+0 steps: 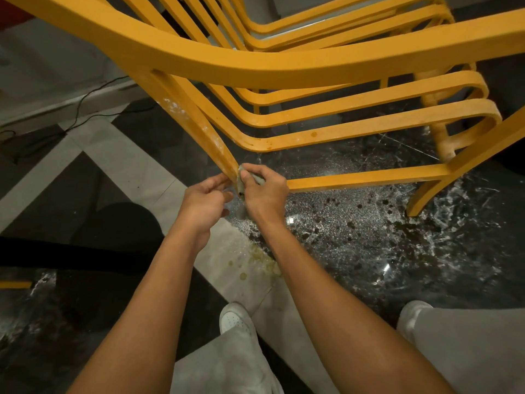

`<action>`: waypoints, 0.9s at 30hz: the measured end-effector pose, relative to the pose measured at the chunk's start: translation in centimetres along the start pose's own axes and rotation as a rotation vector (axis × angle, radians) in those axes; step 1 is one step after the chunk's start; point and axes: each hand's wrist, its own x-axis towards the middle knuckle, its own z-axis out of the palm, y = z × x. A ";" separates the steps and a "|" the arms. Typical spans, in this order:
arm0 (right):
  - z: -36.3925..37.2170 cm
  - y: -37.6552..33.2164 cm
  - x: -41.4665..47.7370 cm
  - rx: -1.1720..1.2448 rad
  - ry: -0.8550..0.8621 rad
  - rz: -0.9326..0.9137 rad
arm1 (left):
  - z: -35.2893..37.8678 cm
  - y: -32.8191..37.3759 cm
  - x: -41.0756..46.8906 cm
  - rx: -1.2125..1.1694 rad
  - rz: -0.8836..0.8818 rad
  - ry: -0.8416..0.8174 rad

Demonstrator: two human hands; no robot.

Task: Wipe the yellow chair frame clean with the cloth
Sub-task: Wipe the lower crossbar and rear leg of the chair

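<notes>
Forearms (326,294) lead to right grip (264,193) pinching cloth (259,178) against yellow chair frame (218,143), left grip (203,201) clasping it alongside.

No text, label, brand, number or sign can be read in the head view. Surfaces checked: yellow chair frame (255,69), painted with pale smears and carrying no marking; cloth (259,179), plain grey; white shoe (234,317), toe perforations only, no logo made out; dark marble floor (369,237), veining and specks only.
</notes>
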 end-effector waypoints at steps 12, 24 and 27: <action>-0.3 0.3 0.0 -0.069 -0.037 0.013 | 0.0 0.2 -0.6 0.024 0.036 0.062; -0.6 -0.7 0.3 -0.047 -0.024 -0.050 | -0.2 0.0 -0.8 0.036 0.048 0.025; -0.5 -0.7 -0.3 0.006 -0.036 -0.103 | -0.4 0.0 -0.7 0.036 0.042 0.027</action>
